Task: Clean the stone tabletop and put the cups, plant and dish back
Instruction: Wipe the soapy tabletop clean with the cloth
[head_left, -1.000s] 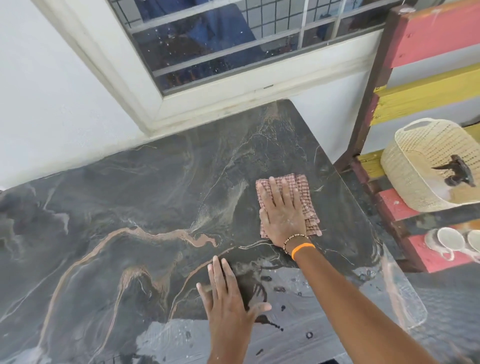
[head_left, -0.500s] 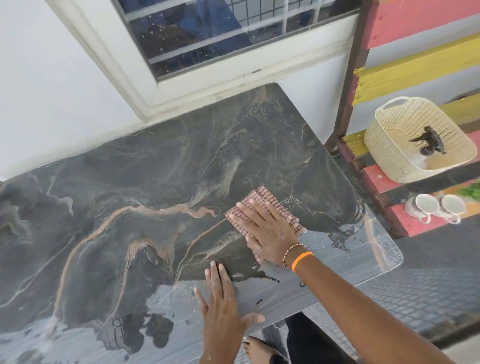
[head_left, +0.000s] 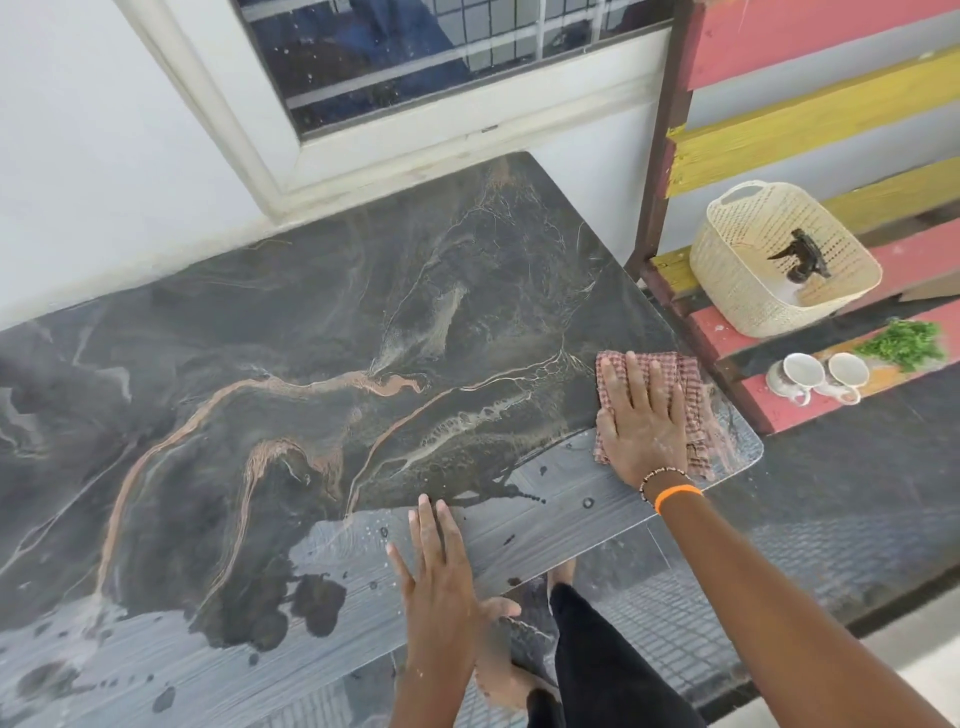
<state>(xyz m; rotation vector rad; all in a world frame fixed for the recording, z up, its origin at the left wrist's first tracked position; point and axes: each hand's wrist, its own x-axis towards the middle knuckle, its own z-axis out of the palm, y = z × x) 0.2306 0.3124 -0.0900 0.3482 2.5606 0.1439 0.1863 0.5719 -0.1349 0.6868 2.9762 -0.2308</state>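
The right hand (head_left: 644, 426) presses a checked woven cloth (head_left: 691, 395) flat on the veined stone counter (head_left: 363, 322), grip released. The left hand (head_left: 441, 582) lies flat, fingers straight.

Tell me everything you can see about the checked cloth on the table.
The cloth is a red-and-white checked fabric, folded and somewhat crumpled. It lies flat near the right corner of the stone tabletop, close to the near edge. The right hand presses on it with spread, straight fingers, covering its left part.
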